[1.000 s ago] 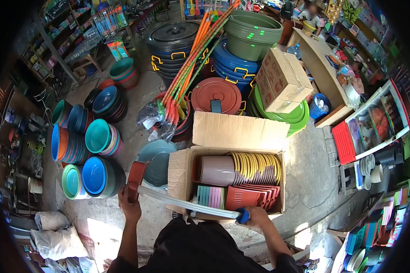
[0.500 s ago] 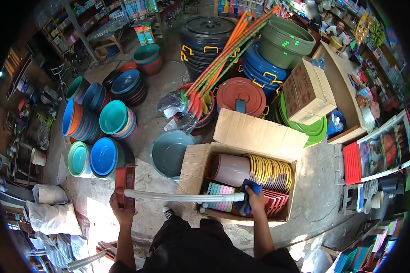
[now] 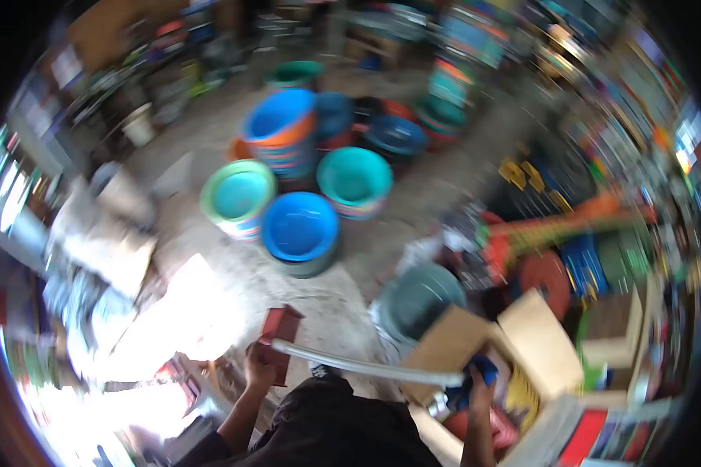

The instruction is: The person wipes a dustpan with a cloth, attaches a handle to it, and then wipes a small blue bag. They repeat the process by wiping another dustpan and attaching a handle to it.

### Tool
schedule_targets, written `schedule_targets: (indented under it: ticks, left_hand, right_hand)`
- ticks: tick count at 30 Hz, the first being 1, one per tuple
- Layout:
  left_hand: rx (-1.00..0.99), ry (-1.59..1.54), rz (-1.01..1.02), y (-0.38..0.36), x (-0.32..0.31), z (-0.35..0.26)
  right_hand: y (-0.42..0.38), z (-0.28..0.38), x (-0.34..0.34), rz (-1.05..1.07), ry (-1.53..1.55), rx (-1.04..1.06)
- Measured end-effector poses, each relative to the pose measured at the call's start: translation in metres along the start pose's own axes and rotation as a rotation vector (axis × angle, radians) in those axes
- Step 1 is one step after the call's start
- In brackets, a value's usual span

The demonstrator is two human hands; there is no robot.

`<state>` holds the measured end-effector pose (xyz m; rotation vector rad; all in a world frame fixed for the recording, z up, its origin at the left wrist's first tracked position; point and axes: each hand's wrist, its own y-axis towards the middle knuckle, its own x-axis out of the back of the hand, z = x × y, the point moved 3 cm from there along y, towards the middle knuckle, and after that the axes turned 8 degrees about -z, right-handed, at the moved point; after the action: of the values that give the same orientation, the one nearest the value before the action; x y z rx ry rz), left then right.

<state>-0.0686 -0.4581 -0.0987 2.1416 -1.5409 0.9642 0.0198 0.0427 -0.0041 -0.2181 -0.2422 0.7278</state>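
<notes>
My left hand [image 3: 262, 366] is closed on a dark red plastic part [image 3: 279, 335], at the left end of a long pale grey handle [image 3: 366, 367]. A dark blue cloth [image 3: 475, 381] is bunched in my right hand [image 3: 481, 386], at the handle's right end. The handle lies level in front of my body. Beneath and beside my right hand is an open cardboard box [image 3: 449, 342] with yellow and red items inside, blurred by motion.
Stacked tubs, among them a blue basin [image 3: 300, 226] and a teal basin [image 3: 355, 180], stand on the floor ahead. A grey basin [image 3: 422, 300] is beside the box. White sacks [image 3: 109, 241] lie at the left, near a strongly sunlit patch of floor.
The view has swung to the left, so the tubs and box appear farther right and the picture is smeared. Both hands still hold the red part, handle and cloth.
</notes>
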Motion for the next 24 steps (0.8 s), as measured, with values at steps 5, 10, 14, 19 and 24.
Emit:
schedule_targets:
  ticks: [5, 10, 14, 19, 24]
  left_hand:
    - [0.166, -0.063, -0.214, 0.043, 0.064, 0.064]
    - [0.368, -0.071, -0.369, 0.061, 0.109, 0.115]
    - [0.567, -0.073, -0.536, 0.083, 0.148, 0.148]
    - [0.753, -0.065, -0.817, 0.143, 0.196, 0.232]
    - [0.924, -0.142, -0.960, 0.237, 0.257, 0.316]
  right_hand:
    - [-0.001, 0.011, -0.128, 0.198, 0.048, -0.188]
    - [0.064, 0.001, -0.247, 0.533, -0.122, -0.040]
    - [0.029, 0.066, -0.425, 0.484, -0.695, 0.432]
    - [-0.037, 0.047, -0.664, 0.924, -0.511, 0.410]
    - [-0.092, 0.024, -0.895, 0.813, -0.595, 0.287]
